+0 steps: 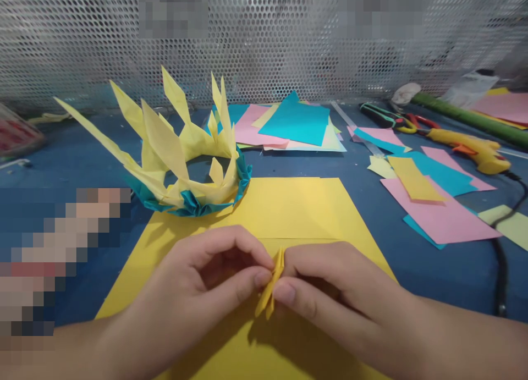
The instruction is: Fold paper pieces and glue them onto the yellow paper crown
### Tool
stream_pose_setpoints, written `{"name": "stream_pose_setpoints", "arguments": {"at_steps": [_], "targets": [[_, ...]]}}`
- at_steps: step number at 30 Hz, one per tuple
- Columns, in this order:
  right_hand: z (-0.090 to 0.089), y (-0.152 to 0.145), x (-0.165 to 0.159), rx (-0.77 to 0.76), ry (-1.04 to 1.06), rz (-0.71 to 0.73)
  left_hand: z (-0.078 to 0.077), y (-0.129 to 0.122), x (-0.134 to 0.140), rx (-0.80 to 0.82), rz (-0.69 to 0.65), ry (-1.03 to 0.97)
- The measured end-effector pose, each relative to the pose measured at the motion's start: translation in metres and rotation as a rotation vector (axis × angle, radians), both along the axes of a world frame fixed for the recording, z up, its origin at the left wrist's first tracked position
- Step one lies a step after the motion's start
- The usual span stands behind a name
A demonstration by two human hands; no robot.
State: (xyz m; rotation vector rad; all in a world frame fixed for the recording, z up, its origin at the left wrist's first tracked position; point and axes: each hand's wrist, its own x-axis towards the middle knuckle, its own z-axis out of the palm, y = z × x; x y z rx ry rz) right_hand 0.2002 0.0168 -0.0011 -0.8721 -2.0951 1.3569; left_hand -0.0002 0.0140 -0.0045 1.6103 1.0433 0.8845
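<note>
Holding a folded paper piece (pixel 275 278) between them, the left hand (pixel 181 281) and the right hand (pixel 350 292) meet over a yellow paper sheet (pixel 231 355). The grip of the left hand is closed, thumb and forefinger bearing on the 9 o'clock side of the piece. The grip of the right hand is likewise closed on the same piece, at its 3 o'clock side.

Appearance of the piece: deep yellow, slim, folded in several narrow layers. It tilts, the upper end pointing to 1 o'clock; the lower end divides into two blunt tips directed to 7 o'clock. Fingers cover part of its middle.

Surroundings, referenced to the piece: at 11 o'clock, a paper crown (pixel 175 152) with tall pale-yellow points and a blue pleated lower edge; near 12 o'clock, a paper stack (pixel 295 121) on the blue table (pixel 305 165); at 2 o'clock, coloured offcuts (pixel 437 204) and, beyond them, a yellow glue gun (pixel 470 149).
</note>
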Motion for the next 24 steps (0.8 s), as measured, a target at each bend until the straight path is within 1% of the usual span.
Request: {"name": "stream_pose_setpoints", "arguments": {"at_steps": [3, 7, 10, 14, 16, 21, 24], "targets": [[-0.0006, 0.0002, -0.0008, 0.042, -0.091, -0.023, 0.0004, -0.0029, 0.0018, -0.043, 0.011, 0.01], [-0.003, -0.001, -0.0005, 0.087, -0.165, -0.075, -0.0007, -0.0045, 0.0018, 0.001, 0.034, -0.039], [-0.0041, -0.0036, -0.0003, 0.123, -0.158, -0.083, -0.0004, -0.0025, 0.0018, -0.007, 0.045, -0.074], [-0.003, -0.0064, -0.0009, 0.193, -0.151, -0.074, 0.0016, 0.0003, 0.0024, 0.009, 0.004, -0.066], [-0.0021, -0.0068, -0.0008, 0.195, -0.158, -0.075, 0.0025, -0.0001, 0.0021, 0.037, -0.009, -0.049], [-0.0017, -0.0065, 0.002, 0.195, -0.16, -0.056, 0.002, -0.0045, -0.001, -0.005, -0.029, -0.065], [-0.0025, -0.0064, 0.0039, 0.204, -0.162, -0.028, 0.0021, -0.0053, -0.0011, 0.001, -0.019, -0.076]]}}
